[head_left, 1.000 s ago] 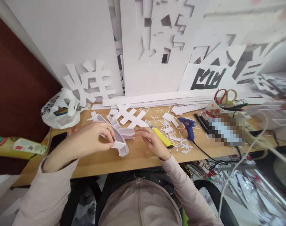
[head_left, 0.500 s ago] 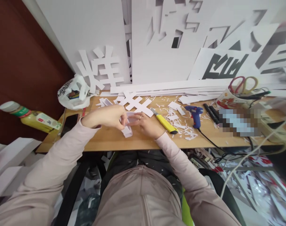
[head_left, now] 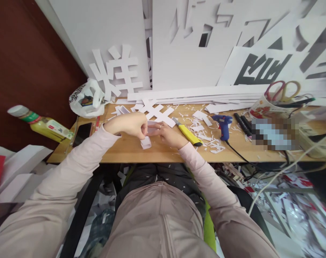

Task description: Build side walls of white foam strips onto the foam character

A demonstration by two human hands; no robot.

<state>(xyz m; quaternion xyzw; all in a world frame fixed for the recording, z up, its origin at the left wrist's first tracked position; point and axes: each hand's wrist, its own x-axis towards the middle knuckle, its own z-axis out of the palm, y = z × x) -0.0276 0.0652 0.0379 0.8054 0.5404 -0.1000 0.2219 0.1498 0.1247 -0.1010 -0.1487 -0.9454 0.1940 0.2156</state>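
A small white folded piece [head_left: 146, 143] is between my hands over the wooden desk [head_left: 120, 152]. My left hand [head_left: 136, 125] is closed with fingertips pressed on its upper part. From the other side my right hand [head_left: 167, 134], with a ring on one finger, touches the same piece with fingers pressed together. White cut-out shapes [head_left: 167, 116] lie just behind my hands. Right of my right hand is a yellow utility knife [head_left: 189, 135], and farther right rests a blue glue gun [head_left: 224, 128]. The exact finger contact is partly hidden.
A bottle [head_left: 48, 128], a phone [head_left: 82, 134] and a white plastic bag [head_left: 91, 102] stand or lie at the left. Paper scraps [head_left: 203, 125], black markers [head_left: 241, 123] and a cup with scissors [head_left: 261, 107] are right. White boards [head_left: 184, 68] lean behind.
The view has shifted slightly, so the desk sits higher in the picture. My hands stay together at the white piece, with little visible change in their grip.
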